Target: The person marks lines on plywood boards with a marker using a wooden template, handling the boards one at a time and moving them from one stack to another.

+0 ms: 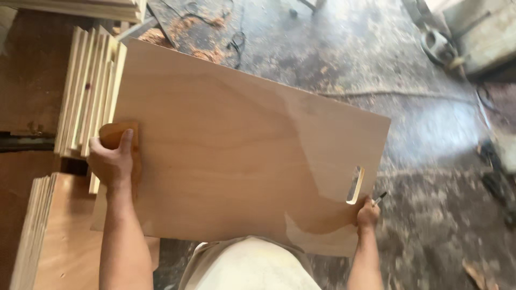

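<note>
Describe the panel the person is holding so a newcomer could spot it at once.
Over the dusty grey workshop floor, the left hand and the right hand hold a large, flat, light-brown plywood panel by opposite edges. Unlike the pale boards stacked on edge beside it, it has a narrow oval slot near its right edge.

a plywood panel (236, 156) lay between the left hand (112, 159) at its left edge and the right hand (367, 214) at its right corner. upright boards (88, 91) stood behind its left end, a stacked pile (48, 236) lower left, the floor (430, 123) beneath.
</note>
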